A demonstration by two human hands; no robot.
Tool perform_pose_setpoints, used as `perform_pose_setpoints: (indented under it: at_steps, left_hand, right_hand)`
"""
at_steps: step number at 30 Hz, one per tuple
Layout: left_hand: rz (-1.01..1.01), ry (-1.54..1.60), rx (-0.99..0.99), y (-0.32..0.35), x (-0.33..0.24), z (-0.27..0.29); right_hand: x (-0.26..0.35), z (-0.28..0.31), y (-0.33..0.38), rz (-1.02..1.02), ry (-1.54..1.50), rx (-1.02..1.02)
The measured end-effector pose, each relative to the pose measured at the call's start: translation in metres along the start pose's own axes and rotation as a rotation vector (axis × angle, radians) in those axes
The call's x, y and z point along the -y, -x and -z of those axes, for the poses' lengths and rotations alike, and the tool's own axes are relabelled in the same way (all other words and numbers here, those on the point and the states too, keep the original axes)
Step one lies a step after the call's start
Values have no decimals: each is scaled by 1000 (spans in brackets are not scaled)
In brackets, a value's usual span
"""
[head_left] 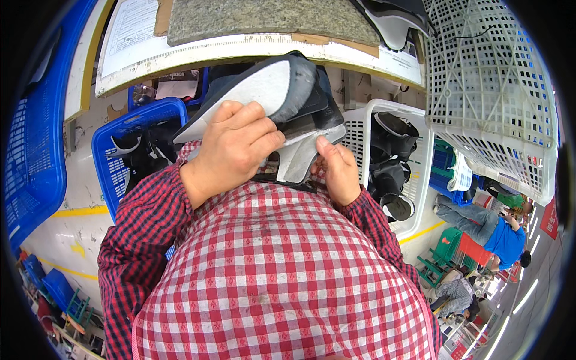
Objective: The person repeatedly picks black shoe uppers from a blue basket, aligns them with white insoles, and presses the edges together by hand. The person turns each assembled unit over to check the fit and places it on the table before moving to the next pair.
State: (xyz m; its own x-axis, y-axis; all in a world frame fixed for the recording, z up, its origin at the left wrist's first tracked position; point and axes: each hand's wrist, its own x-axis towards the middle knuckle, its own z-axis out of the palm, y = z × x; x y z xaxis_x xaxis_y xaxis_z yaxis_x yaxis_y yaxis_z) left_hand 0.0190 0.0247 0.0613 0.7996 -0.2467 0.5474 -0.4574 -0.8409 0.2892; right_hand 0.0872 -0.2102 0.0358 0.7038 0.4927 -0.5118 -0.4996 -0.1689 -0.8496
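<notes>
In front of my apron, both hands are closed on dark, floppy pieces that look like shoe uppers. My left hand [231,150] has its fingers curled over a black shoe upper [303,84] with a white lining panel [258,87] facing up. My right hand [339,171] pinches the edge of a pale grey, flared panel [297,159] between thumb and fingers. Whether that panel joins the upper in my left hand cannot be seen. More dark material lies beneath and behind these pieces, partly hidden.
Ahead is a worktable with a speckled stone slab [270,23]. A blue basket [141,117] with dark pieces stands left; a white basket [423,162] of black shoe parts stands right. A white crate [486,78] rises at upper right. Other people [504,240] are farther right.
</notes>
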Motion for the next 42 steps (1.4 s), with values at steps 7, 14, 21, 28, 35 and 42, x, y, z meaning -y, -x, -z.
perform_pose_setpoints:
  at_steps: [7,14,21,28,35,42]
  left_hand:
    - [7,80,26,3,-10,-2]
    - [41,167,73,5,-11,-1]
    - [78,311,421,-13,-2,38]
    - [329,288,208,-8,-15,19]
    - [171,277,59,3,-11,7]
    - [181,208,-149,13,-15,5]
  right_hand:
    - [-8,2,5,20,-59,-30]
    - [-9,-7,8,66,-139,-33]
    - [-13,-8,4,78,-413,97]
    - [39,-19,11,-84,-204,182]
    - [97,-6,17,1105,1322,82]
    - [65,-32,-17,1176,1373,63]
